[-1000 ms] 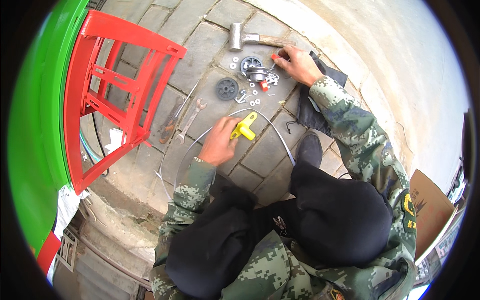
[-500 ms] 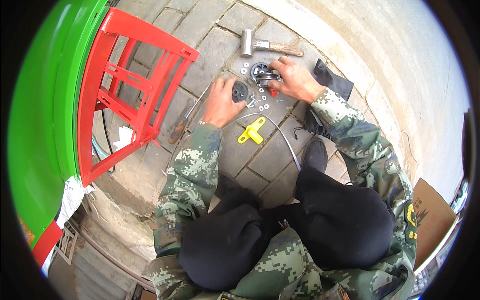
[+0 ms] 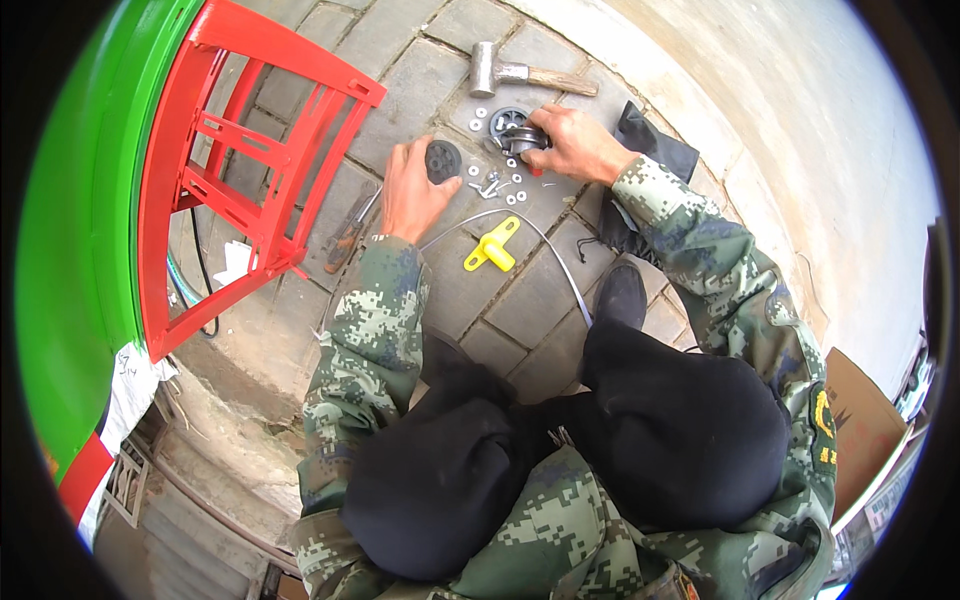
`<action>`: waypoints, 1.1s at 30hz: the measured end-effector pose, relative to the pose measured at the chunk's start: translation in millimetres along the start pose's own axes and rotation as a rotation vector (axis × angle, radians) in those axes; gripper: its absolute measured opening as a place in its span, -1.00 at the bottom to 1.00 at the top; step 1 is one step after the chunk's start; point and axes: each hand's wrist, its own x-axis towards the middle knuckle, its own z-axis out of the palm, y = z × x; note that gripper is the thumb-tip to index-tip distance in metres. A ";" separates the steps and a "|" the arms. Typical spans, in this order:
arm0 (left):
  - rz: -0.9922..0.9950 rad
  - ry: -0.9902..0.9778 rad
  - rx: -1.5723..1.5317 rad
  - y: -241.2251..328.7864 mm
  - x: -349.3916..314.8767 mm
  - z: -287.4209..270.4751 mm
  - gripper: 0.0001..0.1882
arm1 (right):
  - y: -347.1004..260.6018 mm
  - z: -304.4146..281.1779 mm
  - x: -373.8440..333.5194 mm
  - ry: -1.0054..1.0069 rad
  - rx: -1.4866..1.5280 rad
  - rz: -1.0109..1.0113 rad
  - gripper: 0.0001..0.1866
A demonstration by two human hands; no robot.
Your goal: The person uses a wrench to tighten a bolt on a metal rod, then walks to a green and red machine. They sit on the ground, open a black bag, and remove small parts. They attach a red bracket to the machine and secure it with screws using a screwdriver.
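My left hand [image 3: 411,195] is closed on a black wheel [image 3: 443,160], thumb on its near side and fingers round its left edge. To the right, my right hand [image 3: 580,146] grips a dark grooved pulley wheel [image 3: 522,140] between thumb and fingers. Partly behind that pulley, another black spoked wheel [image 3: 508,119] lies flat on the paving. Between the hands are several pale nuts or washers [image 3: 512,162] and a small cluster of bolts [image 3: 490,186]. A yellow plastic piece [image 3: 493,247] with two slotted ears lies nearer me.
Beyond the hands lies a hammer [image 3: 484,70] with a wooden handle. A screwdriver [image 3: 345,243] rests left of my left hand, near a red metal frame [image 3: 290,150] and a green panel [image 3: 70,230]. A black bag [image 3: 660,145] sits beside my right wrist. A pale strap [image 3: 555,255] curves across the paving.
My left hand has moved left with the black wheel, away from the bolts and the right hand. My right hand stays on the pulley wheel. The whole view has shifted slightly.
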 end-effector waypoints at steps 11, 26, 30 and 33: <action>0.085 0.019 0.163 -0.8 7.9 19.5 -0.22 | 54.6 -36.0 -11.6 0.111 0.420 0.449 -0.53; 0.168 0.026 -0.178 8.3 -45.3 39.7 -0.74 | 89.3 -40.0 -38.7 -0.057 0.868 0.695 -0.60; 0.215 0.004 -0.081 5.2 -42.2 46.7 -0.71 | 96.2 -37.0 -39.2 -0.185 0.568 0.703 -0.62; 0.256 0.024 -0.085 5.5 -39.6 47.9 -0.71 | 98.4 -33.1 -42.6 -0.149 0.556 0.693 -0.60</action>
